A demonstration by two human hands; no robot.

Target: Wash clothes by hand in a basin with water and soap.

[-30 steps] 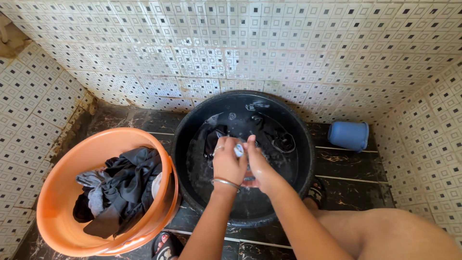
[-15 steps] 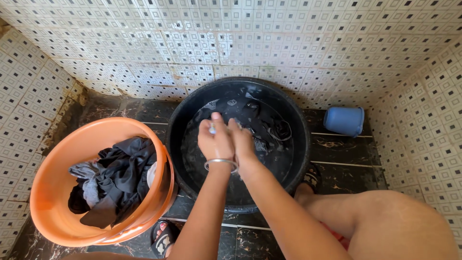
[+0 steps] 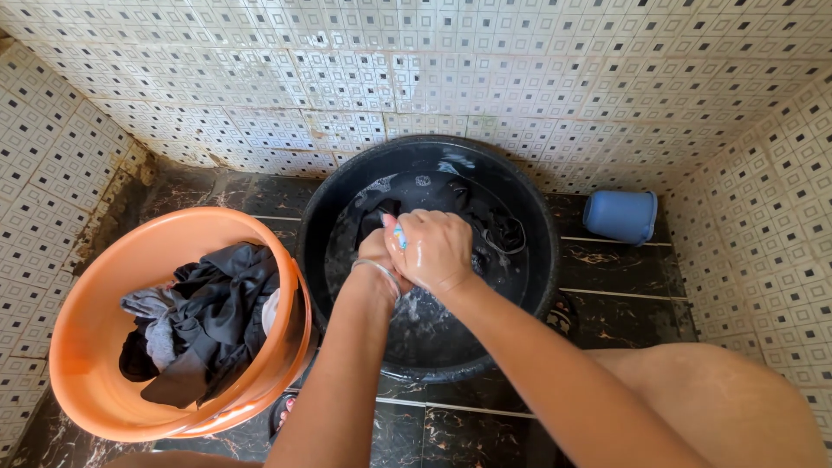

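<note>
Both forearms reach forward from bottom edge, converge at centre. Right hand point(image 3: 436, 250) lies over left hand point(image 3: 374, 251), fingers curled closed, knuckles up, skin wet. Left hand mostly hidden beneath; thin bangle on left wrist. Bare right knee at lower right.

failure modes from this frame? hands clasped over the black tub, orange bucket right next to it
1. The small blue item is pinched between wet hands, right hand over left hand; it could slip into the dark water of the black tub and be hard to spot.
2. The floor looks wet; footing may slide.
3. The orange bucket sits close; an elbow could knock it.
</note>
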